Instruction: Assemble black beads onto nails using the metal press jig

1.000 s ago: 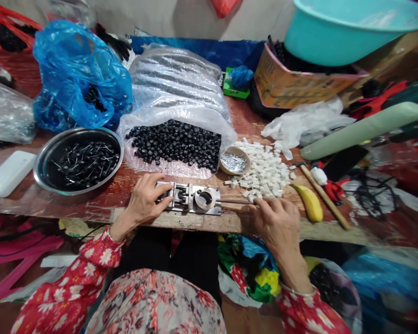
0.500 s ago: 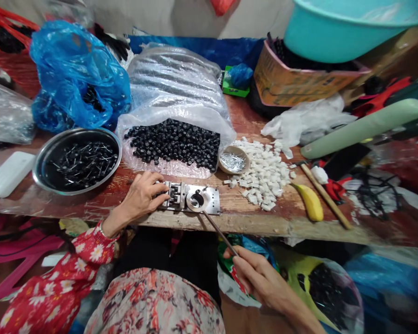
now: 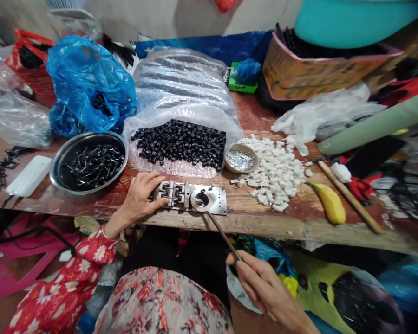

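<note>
A flat metal jig [image 3: 220, 197] lies along the front edge of the wooden bench. At its left end my left hand [image 3: 141, 192] grips the hinged clamp part, thumb on the near side and fingers on the far side. Thin pins and black pieces seem to sit in that clamp; details are too small to tell. On the jig's right half is a round ring [image 3: 196, 202] with a dark hollow. A thin metal rod [image 3: 223, 234] slants from this ring toward me, and my right hand [image 3: 261, 280] is closed around its lower end, below the bench edge.
Behind the jig, a plastic sack [image 3: 184, 88] spills black caps [image 3: 181, 144]. A steel bowl [image 3: 57, 178] of black-headed pins stands left. Right are a small bowl [image 3: 239, 158] of metal pins, white pieces [image 3: 277, 174], a banana [image 3: 329, 204] and a hammer [image 3: 348, 195].
My left hand's fingers have drawn back slightly left on the clamp, showing more of it. My right hand still holds the rod at much the same slant. The view has shifted a little left.
</note>
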### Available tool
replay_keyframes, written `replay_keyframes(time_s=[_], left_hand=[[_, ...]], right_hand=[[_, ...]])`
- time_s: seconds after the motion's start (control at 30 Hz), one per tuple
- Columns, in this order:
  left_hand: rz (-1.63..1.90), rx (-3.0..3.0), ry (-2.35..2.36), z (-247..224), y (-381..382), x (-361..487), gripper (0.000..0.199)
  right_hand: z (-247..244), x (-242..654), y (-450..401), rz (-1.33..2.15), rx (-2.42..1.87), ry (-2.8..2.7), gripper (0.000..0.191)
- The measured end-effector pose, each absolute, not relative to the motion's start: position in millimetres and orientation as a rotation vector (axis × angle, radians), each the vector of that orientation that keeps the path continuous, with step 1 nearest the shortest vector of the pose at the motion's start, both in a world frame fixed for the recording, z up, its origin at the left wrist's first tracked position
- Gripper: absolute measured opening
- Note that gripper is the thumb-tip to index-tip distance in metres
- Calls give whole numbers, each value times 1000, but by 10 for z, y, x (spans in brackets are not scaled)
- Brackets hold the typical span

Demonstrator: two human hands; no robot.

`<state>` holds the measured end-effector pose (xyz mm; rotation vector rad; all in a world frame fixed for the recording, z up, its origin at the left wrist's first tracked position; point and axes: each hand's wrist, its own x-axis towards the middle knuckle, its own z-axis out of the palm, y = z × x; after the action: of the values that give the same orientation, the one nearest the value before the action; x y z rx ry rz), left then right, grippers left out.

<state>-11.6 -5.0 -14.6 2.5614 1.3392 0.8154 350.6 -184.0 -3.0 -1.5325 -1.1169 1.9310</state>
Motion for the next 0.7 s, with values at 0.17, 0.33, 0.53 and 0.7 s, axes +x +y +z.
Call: replay_keyframes(time_s=[0.17, 0.33, 0.53, 0.7], left_hand=[[684, 2635, 1393, -313, -108, -85, 69], [748, 2690, 1410, -398, -105, -1, 78], [790, 2656, 1384, -413, -94, 9, 84], [775, 2649, 1376, -425, -91, 9, 86]], right_hand=[[-10, 3386, -1906, 1840, -1610, -1056, 56], [47, 3130, -1989, 1772, -1639, -991, 54], [86, 2800, -2078, 1657, -1646, -877, 55], [51, 2471, -2159, 1727, -1578, -726, 53]])
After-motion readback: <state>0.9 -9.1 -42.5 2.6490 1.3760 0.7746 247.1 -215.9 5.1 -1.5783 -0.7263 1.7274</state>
